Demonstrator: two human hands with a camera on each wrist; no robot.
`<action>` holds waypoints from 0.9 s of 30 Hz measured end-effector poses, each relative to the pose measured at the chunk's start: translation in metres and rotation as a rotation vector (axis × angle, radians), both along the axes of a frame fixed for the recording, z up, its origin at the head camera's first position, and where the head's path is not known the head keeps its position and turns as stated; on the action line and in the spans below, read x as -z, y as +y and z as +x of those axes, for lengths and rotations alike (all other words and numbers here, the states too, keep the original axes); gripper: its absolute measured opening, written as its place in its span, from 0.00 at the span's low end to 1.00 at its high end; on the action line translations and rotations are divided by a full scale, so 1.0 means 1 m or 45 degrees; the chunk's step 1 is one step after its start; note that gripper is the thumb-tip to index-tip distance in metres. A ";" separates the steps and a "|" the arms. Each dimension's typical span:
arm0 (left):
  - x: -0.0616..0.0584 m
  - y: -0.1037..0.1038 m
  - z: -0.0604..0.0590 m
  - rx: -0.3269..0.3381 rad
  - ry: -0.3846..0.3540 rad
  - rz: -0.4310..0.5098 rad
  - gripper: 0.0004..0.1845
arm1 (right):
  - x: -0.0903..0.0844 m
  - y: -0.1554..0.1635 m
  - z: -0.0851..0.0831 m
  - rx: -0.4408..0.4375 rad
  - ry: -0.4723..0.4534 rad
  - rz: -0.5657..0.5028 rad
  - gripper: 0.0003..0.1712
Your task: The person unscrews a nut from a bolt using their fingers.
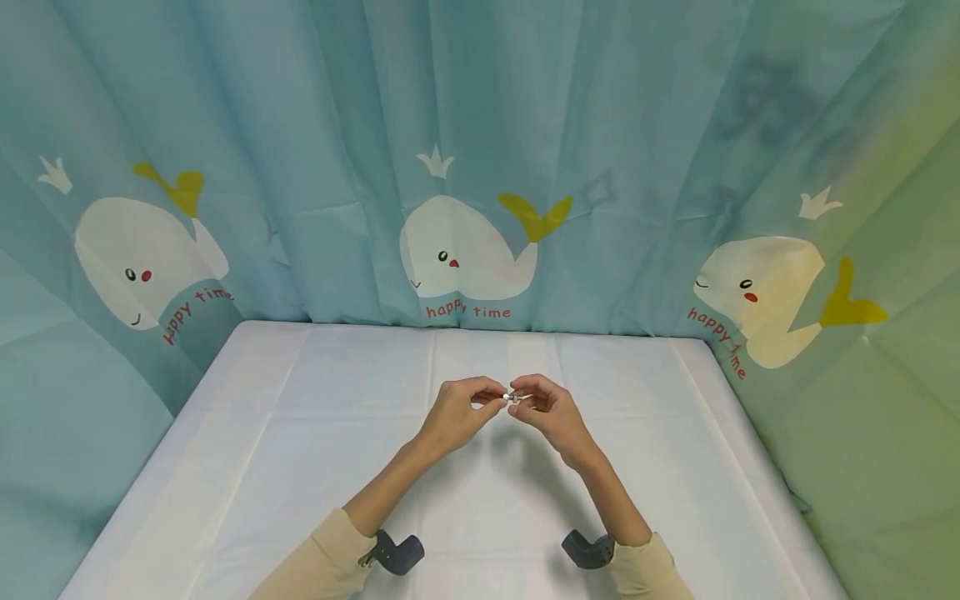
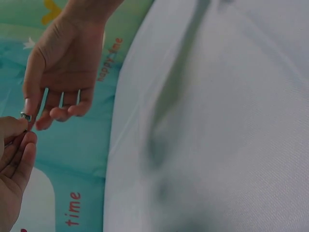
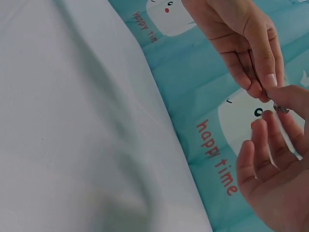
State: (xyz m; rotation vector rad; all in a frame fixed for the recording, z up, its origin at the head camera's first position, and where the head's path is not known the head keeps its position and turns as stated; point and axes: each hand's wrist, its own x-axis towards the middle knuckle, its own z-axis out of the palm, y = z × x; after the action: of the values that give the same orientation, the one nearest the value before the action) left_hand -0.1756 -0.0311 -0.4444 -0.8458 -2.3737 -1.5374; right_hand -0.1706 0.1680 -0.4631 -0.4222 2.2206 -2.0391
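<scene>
Both hands meet above the middle of the white table (image 1: 315, 467). Between them is a small silvery metal piece (image 1: 515, 396), too small to identify. My left hand (image 1: 497, 400) pinches it with thumb and forefinger from the left. My right hand (image 1: 522, 402) pinches it from the right, other fingers loosely spread. The left wrist view shows the metal piece (image 2: 25, 116) between the left hand (image 2: 19, 133) at the bottom left and the right hand (image 2: 36, 116) above. In the right wrist view the piece (image 3: 279, 108) sits between the left hand (image 3: 263, 89) and the right hand (image 3: 277, 116).
A white cloth covers the table, whose edges run left, right and back. A teal curtain (image 1: 480, 150) printed with white whales and "happy time" hangs close around three sides. Grey wrist mounts (image 1: 397, 552) sit on both forearms over beige sleeves.
</scene>
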 end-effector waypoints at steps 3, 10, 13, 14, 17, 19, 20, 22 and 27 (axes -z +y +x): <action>0.000 0.000 0.000 0.004 0.003 0.008 0.05 | -0.001 0.000 0.000 -0.009 -0.046 0.029 0.18; -0.001 0.000 -0.001 0.017 -0.019 0.003 0.04 | -0.001 0.000 0.000 0.050 -0.062 0.019 0.13; -0.001 0.000 -0.001 0.017 -0.016 0.006 0.04 | 0.000 0.000 0.000 0.035 -0.021 0.006 0.13; -0.001 0.001 -0.001 0.019 -0.013 0.007 0.04 | 0.000 0.000 0.000 0.031 -0.006 0.001 0.13; -0.001 0.001 -0.001 0.023 -0.012 0.008 0.04 | -0.001 0.001 0.000 0.028 0.021 -0.002 0.13; 0.000 0.001 -0.001 0.022 -0.004 0.004 0.04 | -0.001 0.001 0.000 0.034 0.030 -0.001 0.13; 0.000 0.001 -0.001 0.022 -0.005 0.004 0.04 | -0.001 0.000 0.000 0.035 0.031 -0.002 0.13; 0.000 0.001 -0.001 0.020 -0.003 0.002 0.04 | -0.001 0.000 0.000 0.033 0.034 0.001 0.13; 0.000 0.000 -0.001 0.014 0.014 0.002 0.05 | -0.002 0.000 -0.001 0.000 0.024 0.010 0.18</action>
State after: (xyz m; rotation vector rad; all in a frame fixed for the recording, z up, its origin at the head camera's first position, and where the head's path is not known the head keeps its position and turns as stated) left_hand -0.1766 -0.0309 -0.4443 -0.8663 -2.3636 -1.5349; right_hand -0.1720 0.1682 -0.4615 -0.4430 2.2380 -2.0344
